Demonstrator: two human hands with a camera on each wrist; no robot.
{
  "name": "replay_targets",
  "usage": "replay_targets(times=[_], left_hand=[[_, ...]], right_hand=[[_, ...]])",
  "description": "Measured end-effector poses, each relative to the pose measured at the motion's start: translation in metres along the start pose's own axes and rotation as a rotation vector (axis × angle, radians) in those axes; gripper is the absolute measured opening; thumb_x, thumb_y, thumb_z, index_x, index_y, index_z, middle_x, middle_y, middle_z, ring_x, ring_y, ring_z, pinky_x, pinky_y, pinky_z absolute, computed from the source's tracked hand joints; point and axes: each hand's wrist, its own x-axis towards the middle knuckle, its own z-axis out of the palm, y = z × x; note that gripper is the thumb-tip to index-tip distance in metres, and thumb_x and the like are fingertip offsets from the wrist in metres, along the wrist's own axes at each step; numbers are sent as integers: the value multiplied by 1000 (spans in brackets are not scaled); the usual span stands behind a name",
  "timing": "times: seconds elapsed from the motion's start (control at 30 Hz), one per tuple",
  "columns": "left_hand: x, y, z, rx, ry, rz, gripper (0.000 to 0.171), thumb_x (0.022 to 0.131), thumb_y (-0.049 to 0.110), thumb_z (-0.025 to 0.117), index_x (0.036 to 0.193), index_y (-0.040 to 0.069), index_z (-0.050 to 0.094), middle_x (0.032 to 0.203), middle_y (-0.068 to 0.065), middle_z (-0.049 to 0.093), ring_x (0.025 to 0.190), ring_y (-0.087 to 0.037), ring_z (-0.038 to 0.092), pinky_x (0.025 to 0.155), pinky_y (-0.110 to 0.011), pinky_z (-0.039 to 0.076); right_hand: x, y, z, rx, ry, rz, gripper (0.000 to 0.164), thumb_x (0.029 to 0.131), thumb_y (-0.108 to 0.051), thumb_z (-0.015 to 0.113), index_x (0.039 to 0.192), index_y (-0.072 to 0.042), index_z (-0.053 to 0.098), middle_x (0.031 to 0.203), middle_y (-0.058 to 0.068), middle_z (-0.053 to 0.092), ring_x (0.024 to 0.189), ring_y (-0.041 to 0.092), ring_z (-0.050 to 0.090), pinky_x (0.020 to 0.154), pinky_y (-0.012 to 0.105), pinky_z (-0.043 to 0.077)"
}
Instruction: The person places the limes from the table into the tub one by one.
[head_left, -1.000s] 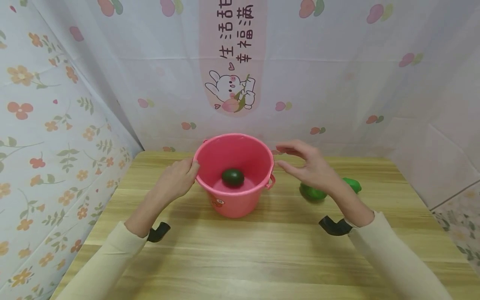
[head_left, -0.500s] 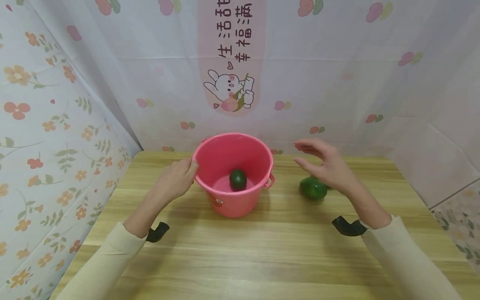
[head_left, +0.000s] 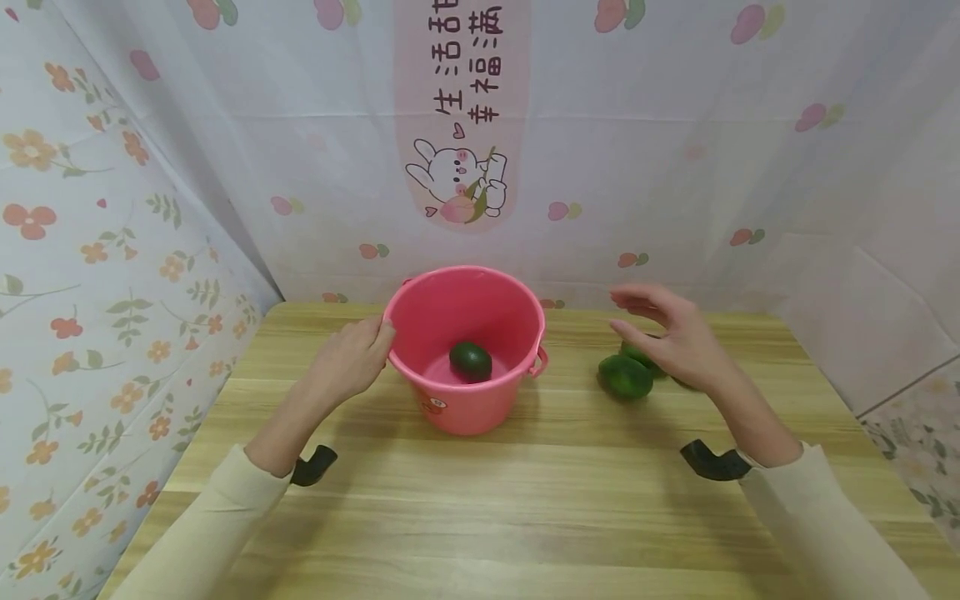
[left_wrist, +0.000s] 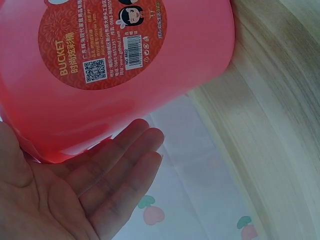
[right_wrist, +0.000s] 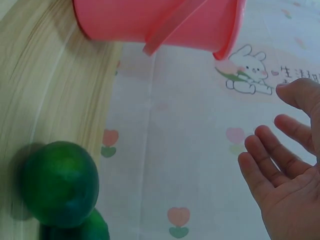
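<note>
A pink bucket (head_left: 468,412) stands upright on the wooden table, its label facing the left wrist camera. My left hand (head_left: 347,358) pinches its rim at the left side, thumb over the edge and fingers against the outer wall. Inside, on the bottom, lies a dark green oval fruit (head_left: 471,362), like an avocado. My right hand (head_left: 678,337) hovers empty right of the bucket, thumb apart from its bent fingers. Below it on the table sits a glossy green oval fruit (head_left: 626,377), with another green fruit (head_left: 639,353) behind it, partly hidden by the hand.
The bucket's pink handle (head_left: 540,362) hangs at its right side. A printed curtain (head_left: 660,167) hangs behind the table (head_left: 480,517), and a flowered curtain (head_left: 97,292) borders the left. Black curved mounts (head_left: 712,462) are on both wrists.
My right hand has moved right, away from the bucket and over the green fruits. The fruit inside the bucket has rolled and turned. My left hand stays on the rim.
</note>
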Motion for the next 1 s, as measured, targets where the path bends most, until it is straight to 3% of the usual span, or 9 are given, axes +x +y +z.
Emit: replay_targets(times=[0.17, 0.4, 0.67, 1.0], left_hand=[[0, 0, 0, 4, -1, -2, 34, 107, 24, 31, 91, 9, 58, 77, -5, 56, 65, -23, 52, 59, -38, 43], [0, 0, 0, 9, -4, -3, 34, 108, 25, 31, 91, 9, 57, 76, -5, 55, 64, -23, 51, 59, -38, 42], [1, 0, -1, 17, -3, -7, 35, 108, 26, 31, 91, 9, 57, 75, -6, 55, 64, -24, 51, 58, -38, 42], [-1, 0, 0, 21, -2, -8, 35, 108, 26, 31, 91, 9, 57, 75, -6, 55, 63, -23, 51, 57, -37, 42]], right_hand=[[-4, 6, -2, 4, 14, 4, 47, 86, 12, 74, 130, 1, 63, 123, 12, 64, 113, 5, 58, 97, 21, 45], [-8, 19, -7, 20, 46, -6, 49, 83, 18, 73, 128, 5, 62, 121, 15, 63, 112, 5, 58, 96, 23, 46], [-16, 30, -14, 10, 48, 49, 47, 84, 16, 73, 128, 4, 62, 122, 11, 62, 112, 4, 58, 96, 21, 45], [-29, 42, -23, -46, 29, 121, 44, 88, 10, 73, 130, 5, 61, 125, 18, 61, 113, -2, 54, 96, 15, 42]])
